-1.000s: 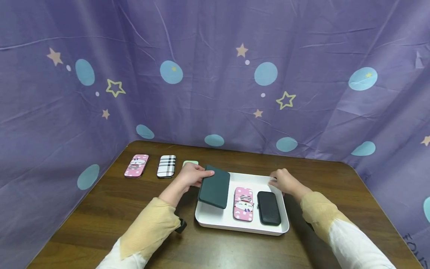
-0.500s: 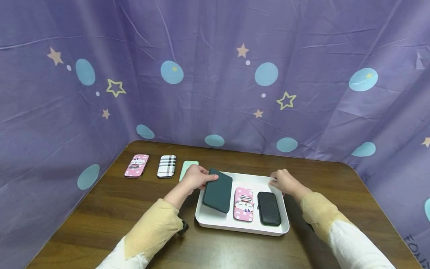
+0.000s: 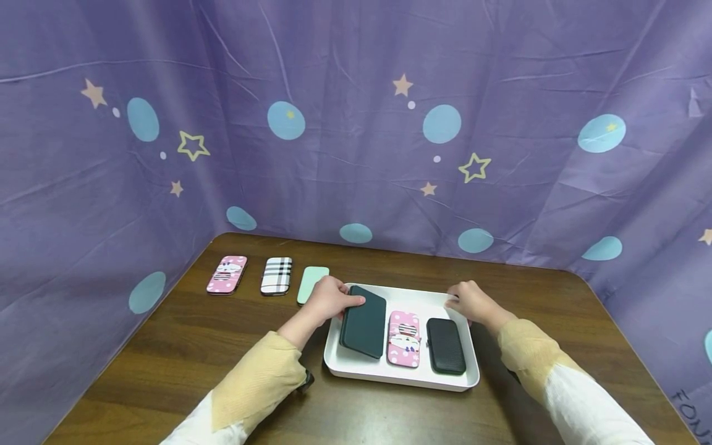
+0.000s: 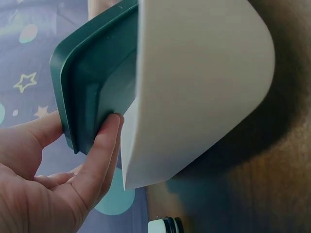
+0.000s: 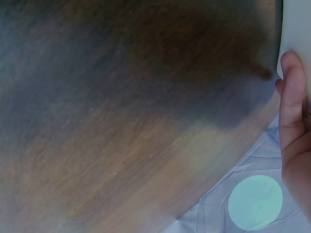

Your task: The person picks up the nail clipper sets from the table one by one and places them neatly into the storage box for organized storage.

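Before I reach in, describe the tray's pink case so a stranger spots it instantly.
On the brown table sits a white tray. Inside, the pink case lies between a tilted dark green piece and a black case. Unlike the other pink case, on the table, it's in the tray.

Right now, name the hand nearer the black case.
Right hand, at the far right corner of the white tray, beyond the black case. The left hand is near the far left corner.

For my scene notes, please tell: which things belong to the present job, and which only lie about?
Seemingly the job: dark green case in left hand; white tray; pink case and black case inside.
Probably lying about: plaid case; mint case; other pink case.
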The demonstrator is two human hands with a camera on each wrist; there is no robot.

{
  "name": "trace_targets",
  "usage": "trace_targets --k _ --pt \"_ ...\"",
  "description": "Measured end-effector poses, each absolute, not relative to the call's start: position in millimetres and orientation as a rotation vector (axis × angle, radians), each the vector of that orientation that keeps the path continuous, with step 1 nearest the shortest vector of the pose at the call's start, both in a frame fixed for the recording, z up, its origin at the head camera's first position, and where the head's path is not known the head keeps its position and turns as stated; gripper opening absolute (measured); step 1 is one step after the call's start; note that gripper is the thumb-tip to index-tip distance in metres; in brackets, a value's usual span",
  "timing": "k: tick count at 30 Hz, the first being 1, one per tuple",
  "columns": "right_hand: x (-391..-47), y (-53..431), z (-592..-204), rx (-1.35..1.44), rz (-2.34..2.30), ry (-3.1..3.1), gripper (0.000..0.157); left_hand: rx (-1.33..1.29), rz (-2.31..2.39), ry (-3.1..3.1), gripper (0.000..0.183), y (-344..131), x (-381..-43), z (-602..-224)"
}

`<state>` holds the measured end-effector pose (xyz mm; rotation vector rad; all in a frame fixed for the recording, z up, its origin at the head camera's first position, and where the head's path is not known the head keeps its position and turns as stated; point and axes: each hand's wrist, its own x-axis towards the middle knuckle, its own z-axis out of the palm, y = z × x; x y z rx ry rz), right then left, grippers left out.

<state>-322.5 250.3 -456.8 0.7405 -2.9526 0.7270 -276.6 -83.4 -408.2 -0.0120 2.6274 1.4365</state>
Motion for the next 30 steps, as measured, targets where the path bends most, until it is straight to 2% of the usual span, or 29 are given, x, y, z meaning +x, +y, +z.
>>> trace_targets --k 7,17,30 --pt "-322.0 249.9 -456.3 0.746 0.727 -2.943 0.023 0.009 1.352 2.663 0.043 -79.2 -275.0 -411.7" --pt "-320.9 249.5 -454.7 0.757 0.720 -2.947 0.021 0.022 1.291 2.702 0.052 -77.1 -276.3 -414.2" --pt "-320.7 249.7 -454.7 0.742 0.723 -2.952 0.024 0.026 1.214 2.730 0.051 -78.0 -278.4 -415.9"
